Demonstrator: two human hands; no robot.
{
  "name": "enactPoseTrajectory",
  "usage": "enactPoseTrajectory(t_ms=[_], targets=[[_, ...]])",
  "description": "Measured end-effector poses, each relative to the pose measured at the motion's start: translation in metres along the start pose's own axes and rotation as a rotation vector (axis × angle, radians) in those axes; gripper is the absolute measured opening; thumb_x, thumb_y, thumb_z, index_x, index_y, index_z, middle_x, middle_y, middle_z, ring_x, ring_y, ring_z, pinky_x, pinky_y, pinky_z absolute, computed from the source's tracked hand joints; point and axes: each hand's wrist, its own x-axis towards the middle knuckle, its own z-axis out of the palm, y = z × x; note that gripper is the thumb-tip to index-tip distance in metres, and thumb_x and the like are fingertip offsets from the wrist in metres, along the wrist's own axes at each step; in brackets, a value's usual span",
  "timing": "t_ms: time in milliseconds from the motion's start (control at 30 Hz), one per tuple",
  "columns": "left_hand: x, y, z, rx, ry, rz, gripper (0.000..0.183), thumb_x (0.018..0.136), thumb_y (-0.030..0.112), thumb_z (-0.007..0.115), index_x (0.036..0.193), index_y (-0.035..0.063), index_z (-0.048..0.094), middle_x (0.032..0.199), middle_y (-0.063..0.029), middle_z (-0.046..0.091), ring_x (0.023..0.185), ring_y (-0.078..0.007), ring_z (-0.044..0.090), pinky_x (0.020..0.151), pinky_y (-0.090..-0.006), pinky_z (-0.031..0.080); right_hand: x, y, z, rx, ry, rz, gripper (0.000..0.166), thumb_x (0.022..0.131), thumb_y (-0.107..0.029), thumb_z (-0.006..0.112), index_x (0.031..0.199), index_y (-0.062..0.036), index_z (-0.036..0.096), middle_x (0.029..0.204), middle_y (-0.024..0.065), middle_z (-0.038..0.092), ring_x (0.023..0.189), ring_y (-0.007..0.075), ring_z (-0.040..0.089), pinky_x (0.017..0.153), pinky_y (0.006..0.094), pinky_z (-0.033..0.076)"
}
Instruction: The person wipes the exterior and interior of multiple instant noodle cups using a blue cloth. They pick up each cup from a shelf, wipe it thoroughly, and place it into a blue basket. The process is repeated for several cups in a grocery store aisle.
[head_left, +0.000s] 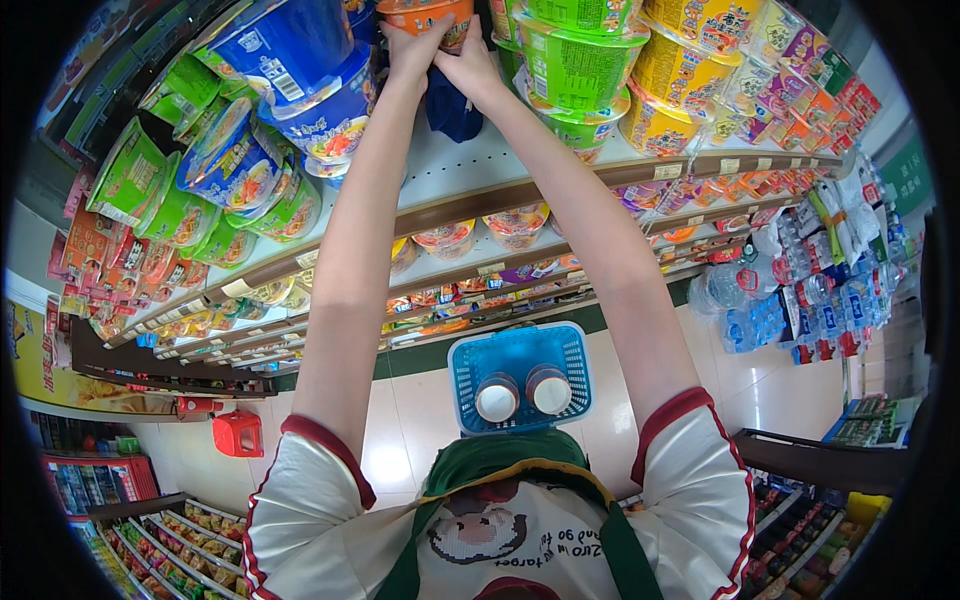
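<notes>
At the top of the view, my left hand (416, 54) and my right hand (469, 64) hold an orange instant noodle tub (420, 13) between them, just above the top shelf. A crumpled dark blue cloth (452, 109) lies on the shelf under my wrists. Blue noodle tubs (322, 124) are stacked to the left, and green noodle tubs (574, 67) to the right, with yellow tubs (679, 75) beyond them. Below my arms, a blue plastic basket (517, 349) on the floor side holds two containers (497, 399) with white lids.
The brown shelf edge (465, 210) with price tags runs across below my hands, above lower shelves of noodle tubs (444, 238). Packs of water bottles (825, 300) stand at right. A red plastic stool (238, 433) is at left, and more goods racks stand behind me.
</notes>
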Motion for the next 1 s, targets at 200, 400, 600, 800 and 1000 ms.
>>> enactPoseTrajectory(t_ms=[200,400,600,800,1000], targets=[[-0.051,0.034,0.007,-0.041,0.057,0.115,0.087,0.073,0.012,0.083,0.138,-0.0024,0.028,0.131,-0.0165,0.05,0.12,-0.0243,0.053,0.101,-0.0326,0.045,-0.035,-0.013,-0.013,-0.008,0.044,-0.121,0.108,0.075,-0.039,0.072,0.151,0.005,0.009,0.147,0.0297,0.033,0.13,0.042,0.044,0.106,0.0411,0.039],[-0.124,0.075,0.007,0.004,0.075,0.273,0.076,0.075,0.005,0.08,0.134,0.0,0.033,0.129,-0.0142,0.049,0.119,-0.0224,0.053,0.1,-0.0332,0.046,-0.099,-0.033,-0.028,0.048,0.14,-0.398,0.099,0.082,-0.022,0.072,0.151,0.005,0.006,0.15,0.031,0.025,0.135,0.0428,0.037,0.107,0.0432,0.037],[-0.226,0.11,0.012,0.062,0.076,0.263,0.084,0.074,0.003,0.08,0.139,0.0029,0.026,0.135,-0.013,0.04,0.126,-0.0214,0.044,0.109,-0.0395,0.034,-0.196,-0.063,-0.066,0.124,0.059,-0.337,0.098,0.081,-0.011,0.067,0.153,0.0017,0.001,0.155,0.0264,0.021,0.143,0.0357,0.027,0.114,0.0412,0.025],[-0.314,0.111,-0.01,0.044,-0.021,0.064,0.098,0.064,0.004,0.087,0.14,0.0027,0.025,0.135,-0.013,0.046,0.123,-0.021,0.051,0.096,-0.0361,0.049,-0.282,-0.076,-0.103,0.182,-0.051,-0.254,0.09,0.076,-0.003,0.06,0.152,0.0034,0.011,0.156,0.0243,0.021,0.145,0.035,0.024,0.116,0.0425,0.021],[-0.384,0.076,-0.053,0.202,-0.043,0.137,0.108,0.06,0.019,0.093,0.14,0.0054,0.022,0.135,-0.0125,0.047,0.123,-0.0229,0.051,0.103,-0.0372,0.042,-0.365,-0.077,-0.129,0.165,-0.276,-0.092,0.088,0.075,-0.005,0.063,0.15,0.0045,0.018,0.155,0.0259,0.024,0.144,0.0379,0.025,0.116,0.042,0.023]])
